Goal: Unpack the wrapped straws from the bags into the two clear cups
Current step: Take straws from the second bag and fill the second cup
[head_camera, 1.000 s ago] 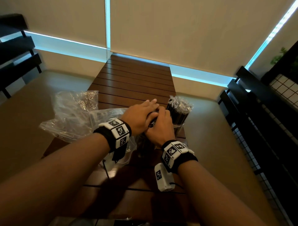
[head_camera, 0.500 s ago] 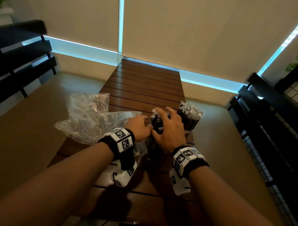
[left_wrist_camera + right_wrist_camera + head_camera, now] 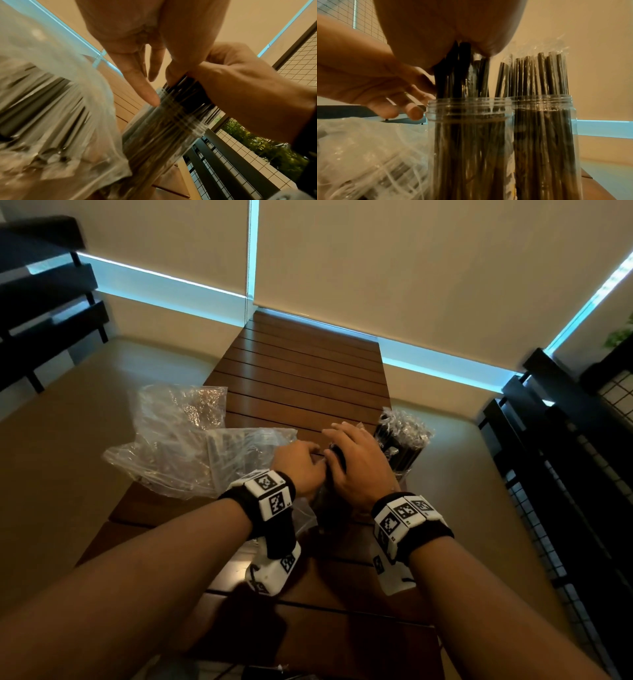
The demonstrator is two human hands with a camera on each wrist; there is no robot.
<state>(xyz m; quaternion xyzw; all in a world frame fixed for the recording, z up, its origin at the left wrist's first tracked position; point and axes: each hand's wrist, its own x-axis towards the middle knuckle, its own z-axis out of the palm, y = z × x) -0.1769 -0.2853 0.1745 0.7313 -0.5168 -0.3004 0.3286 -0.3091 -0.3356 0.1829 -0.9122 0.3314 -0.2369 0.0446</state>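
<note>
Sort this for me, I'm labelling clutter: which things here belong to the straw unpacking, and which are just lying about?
In use: left hand, right hand, wrapped straws, cup under the hands, second cup, plastic bags.
Just around: black bench, wire-grid railing, plant.

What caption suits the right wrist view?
Right hand holds black wrapped straws in one clear plastic cup; a second cup beside it holds more.

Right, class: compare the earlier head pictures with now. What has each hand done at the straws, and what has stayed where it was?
The left hand slid off the tops of the straws to their left side, now touching the rim of the near cup. The right hand moved from beside them up over their tops and grips them. The far cup, the bags and the table stayed put.
</note>
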